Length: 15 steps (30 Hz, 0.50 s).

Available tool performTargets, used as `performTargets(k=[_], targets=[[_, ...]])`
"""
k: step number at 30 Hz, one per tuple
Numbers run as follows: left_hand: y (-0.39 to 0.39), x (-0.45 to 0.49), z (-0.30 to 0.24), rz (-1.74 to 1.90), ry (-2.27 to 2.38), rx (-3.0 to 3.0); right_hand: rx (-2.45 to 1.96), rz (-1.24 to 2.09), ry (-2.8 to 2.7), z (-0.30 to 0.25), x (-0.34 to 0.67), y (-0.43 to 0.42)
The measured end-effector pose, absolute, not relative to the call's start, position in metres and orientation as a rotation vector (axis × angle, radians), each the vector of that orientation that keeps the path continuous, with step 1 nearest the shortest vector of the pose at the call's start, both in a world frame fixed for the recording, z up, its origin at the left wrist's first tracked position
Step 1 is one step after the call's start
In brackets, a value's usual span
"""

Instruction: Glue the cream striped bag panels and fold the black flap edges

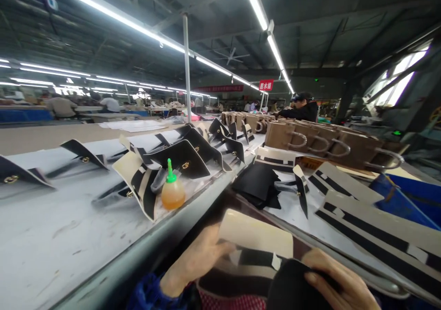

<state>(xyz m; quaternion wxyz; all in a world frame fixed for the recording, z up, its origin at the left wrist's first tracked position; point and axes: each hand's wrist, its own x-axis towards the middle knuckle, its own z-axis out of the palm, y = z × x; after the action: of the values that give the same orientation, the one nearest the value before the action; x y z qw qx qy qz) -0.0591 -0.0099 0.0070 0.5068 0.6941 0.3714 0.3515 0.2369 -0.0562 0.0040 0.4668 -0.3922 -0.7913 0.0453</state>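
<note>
A cream and black bag panel (257,234) lies low in front of me, above my lap. My left hand (201,255) grips its left edge, with the thumb on the face and the other fingers out of sight. Over its lower right part bends a dark, rounded piece of material (289,284), pinched between the thumb and fingers of my right hand (339,275). Whether this dark piece joins the panel cannot be seen. A glue bottle (173,193) with a green nozzle and amber liquid stands on the left table near its edge.
Black flaps (188,158) with gold clasps cover much of the left table (44,250). On the right are stacked black pieces (257,183), striped panels (379,222), a blue bin (409,200) and brown bags (310,138) with handles. A person (303,108) stands farther back.
</note>
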Motion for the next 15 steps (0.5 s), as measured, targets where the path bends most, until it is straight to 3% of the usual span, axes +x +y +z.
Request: performTargets(k=[9, 15], targets=[[-0.033, -0.062, 0.016, 1.021, 1.001, 1.526, -0.774, -0.233, -1.950, 0.025, 0.158, -0.036], [-0.047, -0.068, 0.029, 1.079, 0.908, 1.473, -0.633, -0.179, -2.053, 0.033, 0.145, -0.033]])
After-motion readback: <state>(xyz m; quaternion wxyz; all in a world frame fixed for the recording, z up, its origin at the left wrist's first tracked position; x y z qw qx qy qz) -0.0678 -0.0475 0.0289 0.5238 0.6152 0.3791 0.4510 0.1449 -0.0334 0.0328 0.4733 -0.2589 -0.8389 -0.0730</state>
